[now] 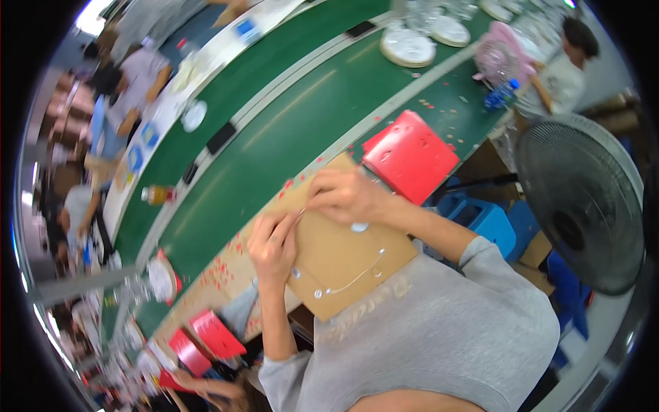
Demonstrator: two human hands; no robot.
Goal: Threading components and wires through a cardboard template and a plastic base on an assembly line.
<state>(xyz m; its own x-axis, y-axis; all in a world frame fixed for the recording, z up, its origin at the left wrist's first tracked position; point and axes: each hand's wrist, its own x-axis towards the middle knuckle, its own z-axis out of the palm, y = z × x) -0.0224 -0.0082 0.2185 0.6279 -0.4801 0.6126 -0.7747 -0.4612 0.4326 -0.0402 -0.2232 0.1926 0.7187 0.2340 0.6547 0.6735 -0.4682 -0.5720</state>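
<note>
A brown cardboard sheet (343, 257) lies on the green workbench (274, 137). On it a thin wire (357, 278) with small clear discs is partly laid out. The left hand (272, 247) and right hand (343, 196) are pinched closed near the wire's upper end; what is gripped cannot be made out. More discs appear still to be placed.

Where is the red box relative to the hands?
In the head view the red box lies on the green bench, just past the right hand on the person's right, beside the far corner of the brown cardboard sheet.
</note>
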